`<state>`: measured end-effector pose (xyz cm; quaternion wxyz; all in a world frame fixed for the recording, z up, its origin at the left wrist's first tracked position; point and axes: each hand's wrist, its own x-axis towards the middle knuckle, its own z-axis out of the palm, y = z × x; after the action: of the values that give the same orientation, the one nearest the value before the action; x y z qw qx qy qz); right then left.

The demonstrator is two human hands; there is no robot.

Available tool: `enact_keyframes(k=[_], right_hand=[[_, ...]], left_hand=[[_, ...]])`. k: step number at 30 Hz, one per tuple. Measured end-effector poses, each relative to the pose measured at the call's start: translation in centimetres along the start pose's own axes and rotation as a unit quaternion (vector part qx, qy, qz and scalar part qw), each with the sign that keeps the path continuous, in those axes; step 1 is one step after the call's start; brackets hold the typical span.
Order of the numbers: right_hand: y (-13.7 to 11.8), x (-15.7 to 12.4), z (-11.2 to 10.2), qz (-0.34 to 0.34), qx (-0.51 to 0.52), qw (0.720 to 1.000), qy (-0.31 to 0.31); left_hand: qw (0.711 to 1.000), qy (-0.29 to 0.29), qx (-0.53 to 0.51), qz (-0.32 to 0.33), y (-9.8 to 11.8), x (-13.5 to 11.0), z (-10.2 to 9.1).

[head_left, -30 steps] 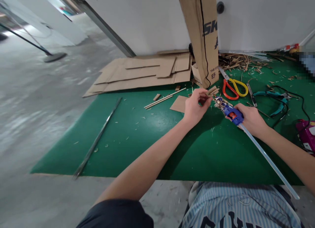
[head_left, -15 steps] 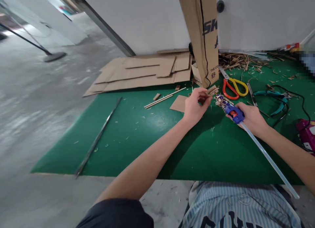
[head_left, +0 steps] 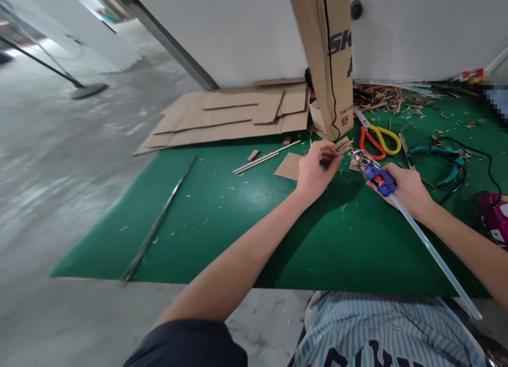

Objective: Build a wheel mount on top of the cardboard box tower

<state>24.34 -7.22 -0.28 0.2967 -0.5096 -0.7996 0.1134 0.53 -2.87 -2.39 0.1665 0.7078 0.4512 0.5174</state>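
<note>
The left hand [head_left: 316, 168] pinches a small cardboard piece [head_left: 342, 146] over the worktop [head_left: 222, 224]. The right hand [head_left: 408, 191] grips the glue gun [head_left: 383, 182], its long axis slanting up-left, nozzle [head_left: 356, 155] just right of the piece; contact cannot be confirmed.

From afar I read this as a workshop: a glue gun [head_left: 383, 183], scissors [head_left: 368, 128] and pliers [head_left: 459, 160], cardboard scraps [head_left: 391, 100] on a green counter [head_left: 222, 235], bare grey floor [head_left: 79, 171].

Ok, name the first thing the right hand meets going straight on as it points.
With the glue gun leading, the right hand would likely meet the small cardboard piece in the left hand first; depth is hard to judge.
</note>
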Motion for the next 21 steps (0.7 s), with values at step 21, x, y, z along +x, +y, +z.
enact_keyframes(k=[21], right_hand=[[0.56,-0.02,0.38,0.002,-0.043,0.998,0.036]], left_hand=[[1.000,0.006,-0.022,-0.001,0.23,0.10,-0.20]])
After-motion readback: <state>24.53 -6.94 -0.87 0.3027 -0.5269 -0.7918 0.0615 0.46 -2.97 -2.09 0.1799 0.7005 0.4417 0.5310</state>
